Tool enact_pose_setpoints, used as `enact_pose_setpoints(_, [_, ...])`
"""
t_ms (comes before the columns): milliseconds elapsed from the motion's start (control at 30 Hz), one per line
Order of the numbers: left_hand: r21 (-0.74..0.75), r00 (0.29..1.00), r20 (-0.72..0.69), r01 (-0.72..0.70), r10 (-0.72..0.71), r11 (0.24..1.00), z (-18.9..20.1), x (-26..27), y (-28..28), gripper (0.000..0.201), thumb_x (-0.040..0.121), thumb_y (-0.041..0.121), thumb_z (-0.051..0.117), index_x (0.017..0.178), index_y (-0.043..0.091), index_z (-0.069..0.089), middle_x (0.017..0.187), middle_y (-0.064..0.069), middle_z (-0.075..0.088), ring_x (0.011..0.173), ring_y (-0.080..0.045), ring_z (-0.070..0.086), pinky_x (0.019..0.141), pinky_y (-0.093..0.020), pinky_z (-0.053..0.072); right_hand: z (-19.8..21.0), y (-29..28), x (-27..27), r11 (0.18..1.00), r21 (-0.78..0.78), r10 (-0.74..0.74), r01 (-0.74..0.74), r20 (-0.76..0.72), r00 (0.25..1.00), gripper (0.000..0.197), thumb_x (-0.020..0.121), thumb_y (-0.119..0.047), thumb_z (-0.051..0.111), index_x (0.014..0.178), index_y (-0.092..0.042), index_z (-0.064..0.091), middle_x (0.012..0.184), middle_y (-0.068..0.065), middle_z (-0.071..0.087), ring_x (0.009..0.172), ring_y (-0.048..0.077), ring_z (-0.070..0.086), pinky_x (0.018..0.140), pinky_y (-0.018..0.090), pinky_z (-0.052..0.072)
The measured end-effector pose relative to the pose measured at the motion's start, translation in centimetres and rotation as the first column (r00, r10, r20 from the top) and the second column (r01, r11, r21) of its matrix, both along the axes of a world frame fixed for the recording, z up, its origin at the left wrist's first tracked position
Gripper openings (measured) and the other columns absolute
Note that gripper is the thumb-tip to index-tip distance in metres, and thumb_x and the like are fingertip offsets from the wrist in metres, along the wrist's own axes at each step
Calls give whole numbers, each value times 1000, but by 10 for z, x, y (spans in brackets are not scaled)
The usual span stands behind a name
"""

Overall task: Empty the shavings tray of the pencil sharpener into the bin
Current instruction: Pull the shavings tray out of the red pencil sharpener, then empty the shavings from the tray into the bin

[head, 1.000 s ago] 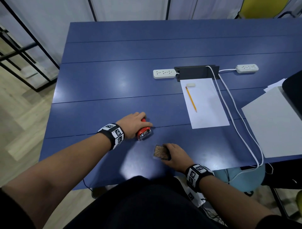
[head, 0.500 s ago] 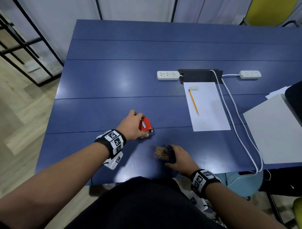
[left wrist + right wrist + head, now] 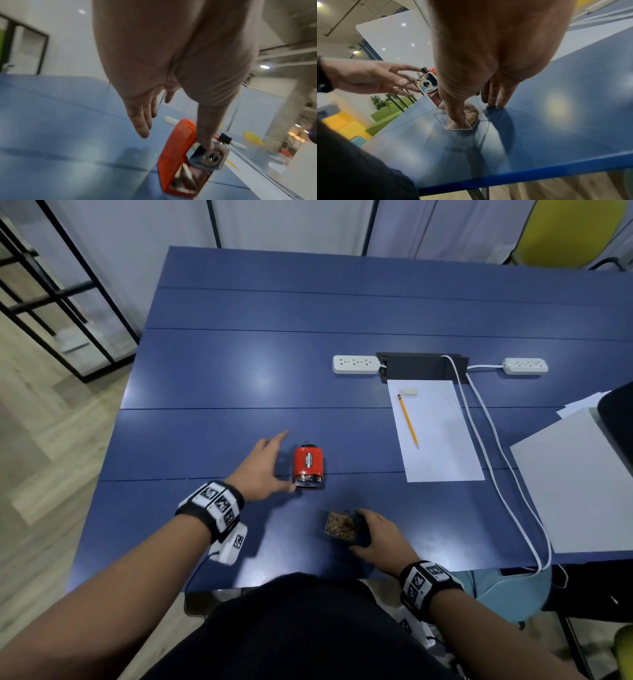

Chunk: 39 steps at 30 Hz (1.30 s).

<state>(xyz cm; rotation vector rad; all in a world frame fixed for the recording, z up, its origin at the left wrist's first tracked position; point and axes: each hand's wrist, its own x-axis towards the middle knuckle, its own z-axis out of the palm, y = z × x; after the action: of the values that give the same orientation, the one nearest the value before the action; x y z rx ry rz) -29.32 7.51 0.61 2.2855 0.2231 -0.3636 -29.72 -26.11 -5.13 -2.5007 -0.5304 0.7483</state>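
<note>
The red pencil sharpener (image 3: 308, 464) lies on the blue table (image 3: 212, 440), its silver front toward me. My left hand (image 3: 274, 467) is beside it on the left with straight, spread fingers; only the thumb touches the silver front (image 3: 208, 155). The clear shavings tray (image 3: 339, 525), full of brown shavings (image 3: 471, 115), sits on the table nearer me, apart from the sharpener (image 3: 429, 82). My right hand (image 3: 371, 534) holds the tray's right end, thumb (image 3: 455, 115) against its near wall and fingers (image 3: 494, 97) behind it, tips on the table.
A white sheet (image 3: 442, 446) with a pencil (image 3: 407, 421) and eraser (image 3: 408, 392) lies to the right. Two power strips (image 3: 356, 364) and a white cable (image 3: 496, 457) are further back. A light blue round object (image 3: 513, 594) shows below the table's front edge.
My left hand has let go of the sharpener and spread its fingers; the sharpener now lies free on the table. The right hand stays on the tray.
</note>
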Motion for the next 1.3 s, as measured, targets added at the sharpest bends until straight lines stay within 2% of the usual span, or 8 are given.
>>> enact_pose_setpoints(100, [54, 995, -41, -83, 86, 995, -16, -41, 9, 114, 68, 37, 97, 160, 17, 32, 151, -14, 43, 140, -29, 49, 117, -41, 42, 2, 3, 0, 1000, -18, 5, -5, 2, 1000, 79, 79, -34, 84, 148, -14, 52, 144, 8, 62, 131, 27, 59, 108, 34, 46])
enact_pose_setpoints(200, [26, 994, -112, 11, -8, 1000, -34, -72, 8, 100, 70, 50, 92, 152, 24, 43, 145, -6, 49, 133, -24, 54, 112, -43, 47, 5, 9, -1, 999, -36, 14, -14, 21, 1000, 72, 79, -37, 82, 143, -16, 57, 136, 6, 67, 124, 28, 64, 103, 36, 49])
enact_pose_setpoints(333, [-12, 989, -117, 86, -87, 996, -47, -85, 3, 99, 68, 63, 86, 152, 33, 43, 140, -1, 53, 129, -19, 56, 107, -39, 53, 7, 23, -3, 998, -48, 49, -47, 34, 998, 67, 80, -45, 81, 140, -24, 58, 130, 0, 71, 117, 24, 66, 97, 37, 54])
enact_pose_setpoints(533, [15, 984, -64, 168, -167, 986, -66, -90, -14, 101, 73, 39, 89, 158, 16, 39, 153, -8, 51, 138, -27, 51, 115, -33, 40, 5, 47, -4, 993, -78, 95, -92, 39, 995, 64, 80, -42, 84, 138, -27, 60, 126, 0, 74, 114, 24, 69, 91, 36, 56])
enact_pose_setpoints(667, [32, 974, -89, 214, -211, 976, -77, -94, -28, 106, 71, 41, 88, 160, 17, 35, 151, -10, 50, 137, -30, 53, 113, -38, 44, 2, 51, -1, 986, -88, 149, -144, 63, 987, 68, 80, -41, 84, 141, -27, 59, 129, 3, 73, 118, 27, 68, 92, 37, 55])
enact_pose_setpoints(767, [14, 979, -76, 193, -191, 981, -84, -95, -36, 104, 73, 36, 89, 160, 15, 35, 151, -9, 48, 136, -29, 52, 113, -36, 43, -1, 51, 2, 978, -73, 202, -197, 80, 976, 69, 80, -41, 84, 143, -26, 58, 130, 3, 73, 119, 28, 68, 92, 39, 55])
enact_pose_setpoints(1100, [82, 989, 56, 134, -138, 988, -101, -105, -46, 96, 78, 53, 81, 159, 32, 34, 144, 9, 40, 122, -18, 57, 100, -37, 53, -22, 42, 18, 963, 12, 265, -269, 125, 956, 69, 76, -45, 86, 137, -25, 63, 120, 0, 76, 109, 26, 69, 87, 37, 54])
enact_pose_setpoints(1300, [187, 986, 112, 103, -126, 977, -105, -104, -51, 82, 85, 67, 71, 156, 43, 37, 137, 13, 42, 101, -14, 61, 88, -36, 56, -37, 36, 20, 948, 47, 303, -315, 177, 937, 69, 75, -62, 71, 136, -31, 61, 118, -9, 74, 105, 20, 65, 87, 33, 52])
